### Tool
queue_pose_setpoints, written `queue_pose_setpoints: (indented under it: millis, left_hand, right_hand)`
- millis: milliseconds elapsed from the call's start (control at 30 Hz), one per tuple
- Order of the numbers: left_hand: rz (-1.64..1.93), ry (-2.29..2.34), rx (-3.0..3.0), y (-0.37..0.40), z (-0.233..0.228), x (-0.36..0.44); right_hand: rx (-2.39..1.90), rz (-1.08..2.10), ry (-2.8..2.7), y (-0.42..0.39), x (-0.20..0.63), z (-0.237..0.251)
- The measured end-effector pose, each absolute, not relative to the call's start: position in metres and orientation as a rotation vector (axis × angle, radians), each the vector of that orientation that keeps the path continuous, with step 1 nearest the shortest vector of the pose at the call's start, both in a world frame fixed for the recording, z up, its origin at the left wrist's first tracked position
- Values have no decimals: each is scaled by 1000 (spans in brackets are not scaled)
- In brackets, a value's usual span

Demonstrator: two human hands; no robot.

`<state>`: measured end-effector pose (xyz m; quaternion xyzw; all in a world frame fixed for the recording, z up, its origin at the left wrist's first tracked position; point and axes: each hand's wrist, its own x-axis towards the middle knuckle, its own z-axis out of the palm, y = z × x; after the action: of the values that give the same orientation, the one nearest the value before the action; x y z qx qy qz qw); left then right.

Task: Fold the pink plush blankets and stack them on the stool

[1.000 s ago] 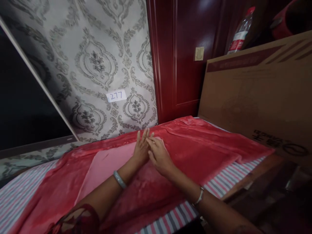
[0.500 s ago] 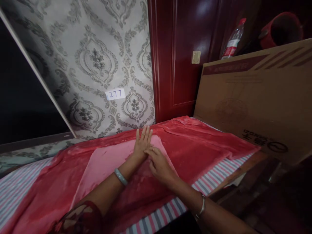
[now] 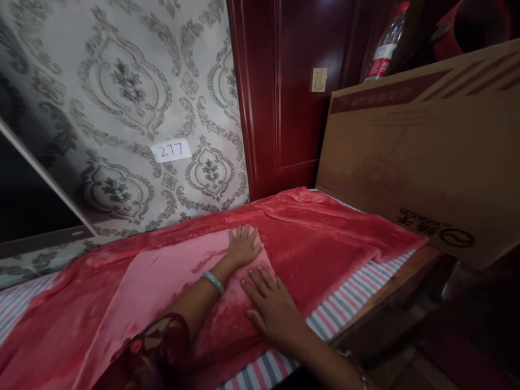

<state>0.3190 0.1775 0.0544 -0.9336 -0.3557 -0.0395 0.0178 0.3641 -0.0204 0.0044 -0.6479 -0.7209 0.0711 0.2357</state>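
Observation:
A pink plush cloth [image 3: 162, 271], its pile smeared darker in patches, lies flat on a larger red plush blanket [image 3: 317, 260]. My left hand [image 3: 242, 248] rests on the pink cloth near its far right corner, fingers spread and palm down. Closer to me, my right hand [image 3: 273, 303] lies on the cloth's right edge with its fingers stretched out. The two hands are apart, and neither holds anything. A bracelet [image 3: 214, 282] circles my left wrist.
Beneath the blanket, a striped cloth [image 3: 337, 309] shows along the table's wooden edge [image 3: 390, 287]. A large cardboard box [image 3: 422, 157] stands at right, with a plastic bottle [image 3: 385, 49] behind its top. A dark screen [image 3: 32, 195] is at left. Patterned wallpaper [image 3: 130, 86] bears a paper label [image 3: 171, 150].
My right hand has moved off my left hand toward me and opened flat onto the cloth. My left hand has lowered onto the cloth. The view has shifted slightly right and down.

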Motion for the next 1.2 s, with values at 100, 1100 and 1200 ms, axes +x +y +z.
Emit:
queue_pose_setpoints:
  millis: [100,1100,1200]
  left_hand:
    - [-137,-1084,-2923,179,46,317]
    - [-269,-1021,-2881,64,29,92]
    - [-274,-1011,-2891,63,28,92]
  right_hand:
    - [-1797,211,-1973,-21,362,3]
    - [-1647,-89,-2320,-10,351,24]
    - [-1667,-118,-2330,-12,353,20]
